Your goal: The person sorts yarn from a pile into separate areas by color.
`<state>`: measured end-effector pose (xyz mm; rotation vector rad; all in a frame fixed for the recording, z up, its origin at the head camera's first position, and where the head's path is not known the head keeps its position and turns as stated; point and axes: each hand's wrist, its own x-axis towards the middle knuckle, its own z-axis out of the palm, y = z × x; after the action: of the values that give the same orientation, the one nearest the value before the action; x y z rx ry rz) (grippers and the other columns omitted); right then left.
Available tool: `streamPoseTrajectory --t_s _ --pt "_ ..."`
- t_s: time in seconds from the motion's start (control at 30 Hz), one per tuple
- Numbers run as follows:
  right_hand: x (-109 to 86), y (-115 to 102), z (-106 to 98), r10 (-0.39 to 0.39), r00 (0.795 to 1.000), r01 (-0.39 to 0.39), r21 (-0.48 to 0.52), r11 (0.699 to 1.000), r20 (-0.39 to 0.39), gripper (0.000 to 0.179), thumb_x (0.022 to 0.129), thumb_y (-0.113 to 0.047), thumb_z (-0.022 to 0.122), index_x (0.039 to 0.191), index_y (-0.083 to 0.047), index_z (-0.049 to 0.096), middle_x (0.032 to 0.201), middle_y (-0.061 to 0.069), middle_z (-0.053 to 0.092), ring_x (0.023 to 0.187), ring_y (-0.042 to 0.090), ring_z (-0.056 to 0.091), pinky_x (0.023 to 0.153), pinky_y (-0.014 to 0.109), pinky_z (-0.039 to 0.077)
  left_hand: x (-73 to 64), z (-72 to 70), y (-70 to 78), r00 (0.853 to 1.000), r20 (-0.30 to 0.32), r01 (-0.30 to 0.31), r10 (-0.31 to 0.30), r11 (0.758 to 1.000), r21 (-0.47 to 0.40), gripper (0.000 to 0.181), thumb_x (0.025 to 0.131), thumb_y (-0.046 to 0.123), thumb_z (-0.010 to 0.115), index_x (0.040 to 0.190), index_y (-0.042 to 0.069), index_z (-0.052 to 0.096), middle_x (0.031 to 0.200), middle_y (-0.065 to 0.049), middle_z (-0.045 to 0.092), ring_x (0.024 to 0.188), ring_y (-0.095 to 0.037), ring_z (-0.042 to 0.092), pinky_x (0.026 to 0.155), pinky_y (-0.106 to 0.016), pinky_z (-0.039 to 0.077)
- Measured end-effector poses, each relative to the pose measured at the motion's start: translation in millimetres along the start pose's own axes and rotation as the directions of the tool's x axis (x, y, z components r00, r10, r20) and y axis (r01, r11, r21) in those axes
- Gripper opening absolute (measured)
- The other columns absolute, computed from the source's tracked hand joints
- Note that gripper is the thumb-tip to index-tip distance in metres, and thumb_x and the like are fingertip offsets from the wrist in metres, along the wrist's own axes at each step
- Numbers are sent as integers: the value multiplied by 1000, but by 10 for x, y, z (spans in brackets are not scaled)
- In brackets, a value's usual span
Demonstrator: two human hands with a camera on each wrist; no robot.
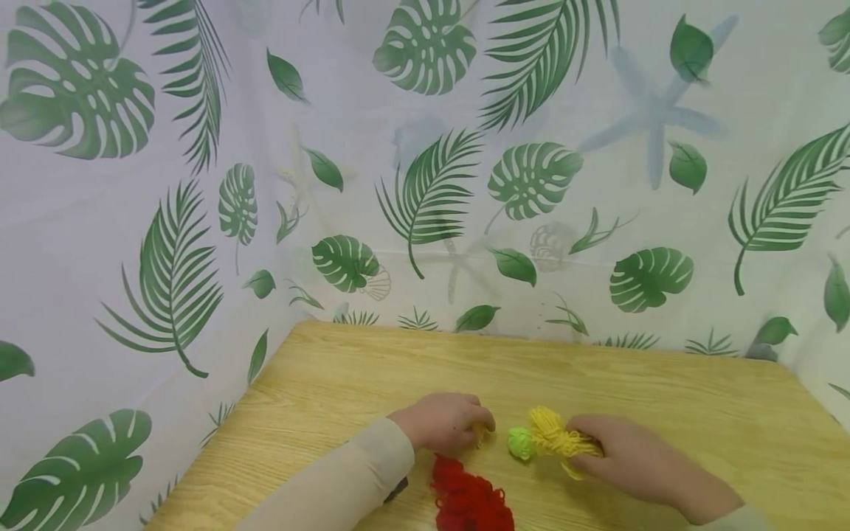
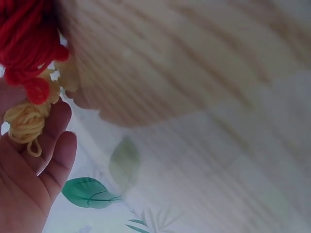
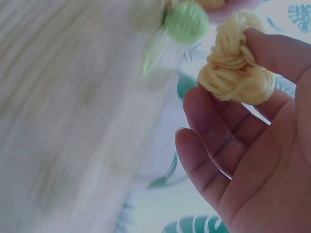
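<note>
Working well short of the tabletop's far edge, just beyond red yarn, close under the left grip, and a dark thing half hidden by the left sleeve. Holding small yarn there, pinching yellow yarn in the right grip. Best to pinch lightly, so as not to loosen either. Mind green ball, just beside yellow yarn, apt to tangle. Past the far edge, leafy cloth.

The left forearm reaches forward to the left hand, its fingers curled, while the right hand angles inward, thumb and fingers pinching.
</note>
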<state>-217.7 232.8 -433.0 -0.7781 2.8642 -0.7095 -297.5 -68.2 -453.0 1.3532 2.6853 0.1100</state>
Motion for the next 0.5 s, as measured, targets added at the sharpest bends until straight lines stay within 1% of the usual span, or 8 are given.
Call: streamPoseTrajectory --t_s 0.13,0.23,0.33,0.43,0.5 --pt "-85 207 -131 44 999 -45 -36 998 -19 30 92 -48 71 110 -24 66 88 -18 58 75 2 50 66 30 45 -7 -21 -1 1000 10 26 -26 1000 -3 32 95 15 64 125 26 70 110 9 64 91 -5 57 86 -24 49" --pt "-153 384 -227 106 994 -107 -62 992 -30 36 92 -50 70 113 -21 67 89 -16 59 76 5 51 67 33 46 -10 -27 -5 999 16 48 -48 999 -5 33 95 17 65 127 27 69 110 9 64 90 -5 57 86 -25 49" --pt "-234 589 -329 162 985 -166 -96 981 -51 42 93 -51 69 116 -16 67 93 -11 63 79 9 54 69 37 47 -14 -24 -8 998 22 65 -65 998 -14 35 95 18 65 128 28 68 109 9 63 90 -5 56 86 -25 49" --pt "-329 792 -434 193 977 -204 -125 971 -93 46 93 -49 69 117 -9 67 98 -5 66 83 14 56 71 42 49 -23 -21 -16 997 26 76 -75 997 -25 36 96 20 66 132 28 66 112 9 63 93 -4 57 88 -26 49" --pt "-388 935 -482 217 969 -232 -138 963 -114 45 94 -48 68 115 -8 67 93 -4 65 78 14 54 67 40 48 -32 -23 -23 996 27 82 -81 996 -31 37 97 22 67 133 28 65 114 9 64 95 -4 57 90 -26 49"
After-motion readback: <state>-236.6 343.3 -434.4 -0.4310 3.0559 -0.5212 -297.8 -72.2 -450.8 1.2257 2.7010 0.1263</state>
